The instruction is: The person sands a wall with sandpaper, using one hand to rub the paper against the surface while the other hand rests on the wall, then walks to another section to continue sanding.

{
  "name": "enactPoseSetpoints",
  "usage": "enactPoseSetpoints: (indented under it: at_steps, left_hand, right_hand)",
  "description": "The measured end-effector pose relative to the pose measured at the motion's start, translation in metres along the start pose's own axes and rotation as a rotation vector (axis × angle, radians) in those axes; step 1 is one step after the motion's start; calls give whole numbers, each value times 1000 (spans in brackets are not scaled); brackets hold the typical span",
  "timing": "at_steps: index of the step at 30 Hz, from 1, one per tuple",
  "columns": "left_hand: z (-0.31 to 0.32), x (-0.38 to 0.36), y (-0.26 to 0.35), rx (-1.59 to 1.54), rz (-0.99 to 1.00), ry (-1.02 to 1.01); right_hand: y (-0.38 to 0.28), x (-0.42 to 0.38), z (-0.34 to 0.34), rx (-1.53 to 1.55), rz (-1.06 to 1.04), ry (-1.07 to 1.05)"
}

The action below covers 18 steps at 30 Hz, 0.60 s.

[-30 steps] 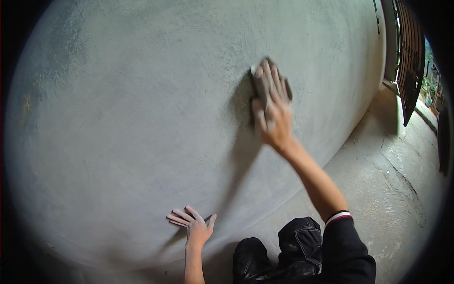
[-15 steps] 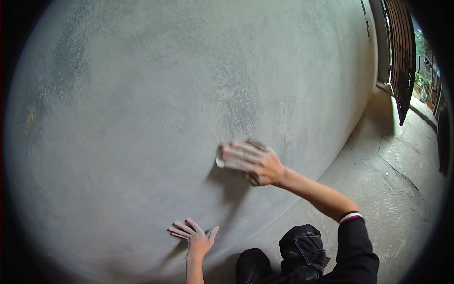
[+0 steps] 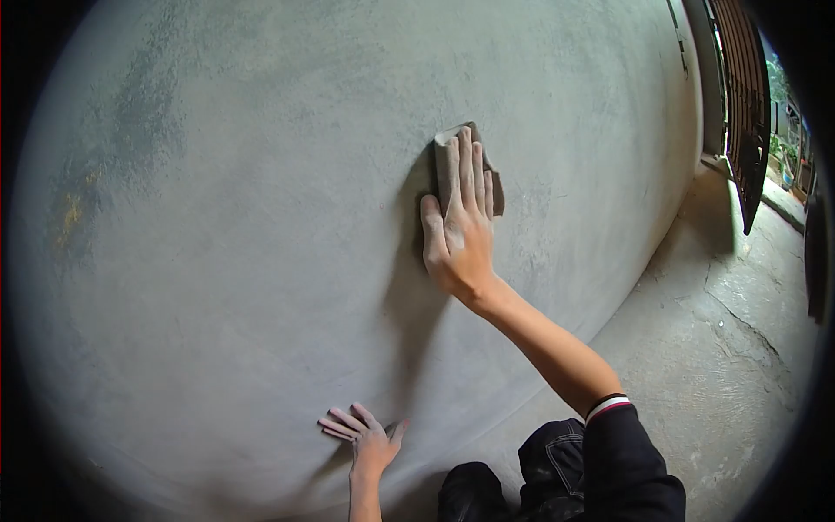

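Dusty and pointing upward, my right hand (image 3: 461, 222) presses a greyish-brown folded sheet that looks like sandpaper (image 3: 498, 196) flat against the grey wall (image 3: 261, 261). The sheet's edges show past the fingertips and on the right; the rest lies hidden under the palm and fingers. Lower down, my left hand (image 3: 372, 445) rests on the wall with its fingers spread, holding nothing. Pale dust coats the fingers of both hands. Darker, rough patches mark the wall's upper left, with a small yellowish spot there.
My bent knees in dark trousers (image 3: 552, 461) are close to the wall's foot. At right runs a cracked concrete floor (image 3: 696, 348). A brown slatted gate or shutter (image 3: 744, 113) stands at an opening in the upper right, with plants beyond it.
My right hand has swept upward along the wall with the sheet and turned from pointing left to pointing up. My left hand stays nearly in place.
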<state>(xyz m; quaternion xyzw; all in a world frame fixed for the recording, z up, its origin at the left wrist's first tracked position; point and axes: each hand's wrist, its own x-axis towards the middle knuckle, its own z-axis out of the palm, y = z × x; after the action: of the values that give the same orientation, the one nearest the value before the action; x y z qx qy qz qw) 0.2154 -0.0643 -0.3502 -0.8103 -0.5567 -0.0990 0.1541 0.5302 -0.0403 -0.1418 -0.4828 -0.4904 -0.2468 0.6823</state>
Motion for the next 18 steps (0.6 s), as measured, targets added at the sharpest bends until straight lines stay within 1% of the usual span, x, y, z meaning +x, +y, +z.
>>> enactPoseSetpoints:
  at_steps: [1, 2, 3, 4, 5, 7, 8, 9, 10, 11, 13, 14, 15, 16, 17, 18]
  left_hand:
    - [0, -1, 0, 46, 23, 48]
    - [-1, -3, 0, 41, 21, 38]
    - [-6, -2, 2, -3, -14, -29]
    - [-11, -1, 4, -48, -47, -95]
    - [-16, 0, 8, -55, -49, -103]
    - [-24, 4, 10, -89, -108, -220]
    - [-22, 2, 8, -81, -112, -219]
    - [-17, 3, 6, -55, -72, -149]
    - [-13, 1, 4, -32, -33, -87]
    - [-8, -1, 2, -30, -34, -88]
    - [-1, -1, -1, -6, 18, 1]
    - [-4, 0, 0, -10, 23, 6]
    - [-7, 1, 3, -30, -5, -42]
    - [-10, 0, 5, -48, -36, -90]
    - [-12, 1, 6, -44, -37, -85]
    - [-14, 1, 6, -46, -48, -125]
  right_hand:
    - [-1, 1, 0, -15, 4, 10]
    - [-2, -20, 1, -19, 16, -26]
    - [-3, -55, 4, -25, 24, -59]
    - [-4, -92, 3, -72, -9, -207]
    - [-4, -105, -2, -80, -21, -299]
    - [3, -58, -9, -88, -51, -240]
    - [6, -26, -8, -25, -28, -143]
    - [8, 7, -7, 34, -9, -40]
    - [6, 29, -10, 43, 13, -23]
    - [3, 22, -7, 44, 15, -24]
    - [-3, -16, -1, -2, 45, -43]
    - [-13, -52, -1, -14, 66, -170]
    - [-27, -71, -6, -23, 1, -277]
    - [-21, -72, -6, -37, -10, -274]
    - [-15, -69, -3, -45, -18, -266]
    - [-13, -44, -4, -39, -15, -262]
